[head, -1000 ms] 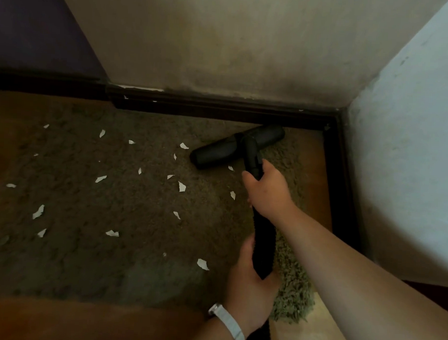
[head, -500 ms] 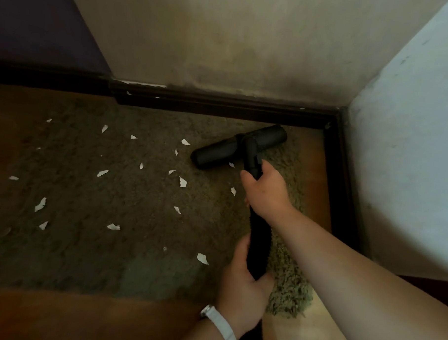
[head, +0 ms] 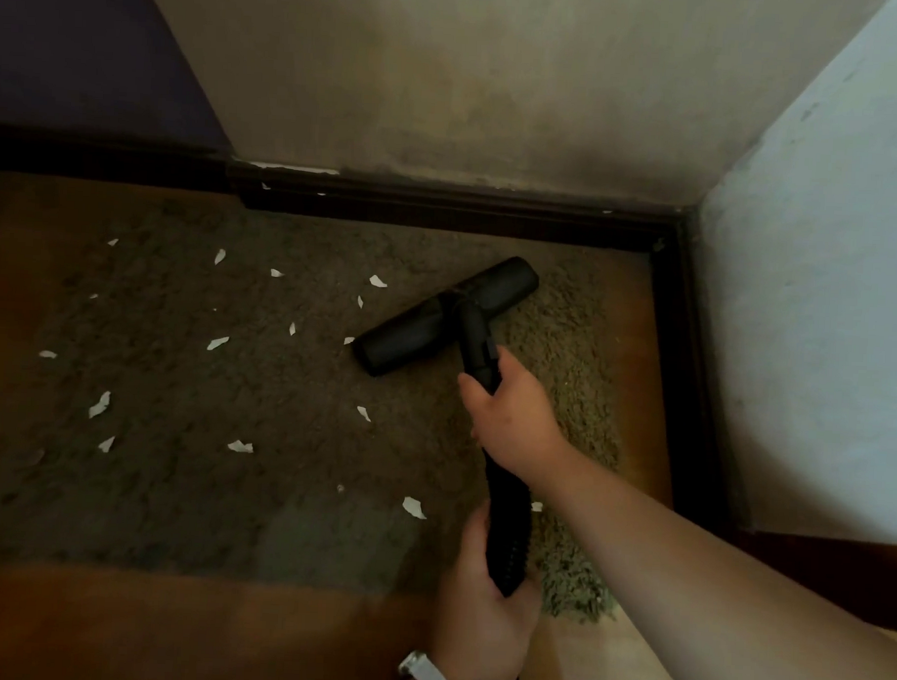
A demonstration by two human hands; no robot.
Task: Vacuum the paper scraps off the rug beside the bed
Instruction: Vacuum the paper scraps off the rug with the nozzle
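since half a second ago the black floor nozzle [head: 447, 316] has swung to a steeper slant and slid a little towards the person, and two or three white bits that lay just in front of it no longer show; whether they are sucked up or only hidden under the nozzle and the hand, i cannot tell. the right hand [head: 510, 419] has its fingers curled round the rigid wand [head: 479, 354] just behind the nozzle. the left hand [head: 486, 614], with a pale wristband [head: 429, 673], has its fingers wrapped round the ribbed hose [head: 507, 537] lower down. the nozzle rests flat on the shaggy brown rug [head: 173, 482], near its far right corner, close to the dark skirting board [head: 442, 211]. the paper scraps [head: 240, 446] are still spread over the rug to the left of the nozzle, from one touching its near end [head: 349, 340] out to the far left edge, and one larger piece [head: 413, 508] lies just beside the hose. the strip of rug to the right of the nozzle looks free of paper. bare wooden floor [head: 115, 628] borders the rug nearest the person. by my judgement the job is barely begun: only the right corner is done, and well over a dozen scraps across the middle and left remain.
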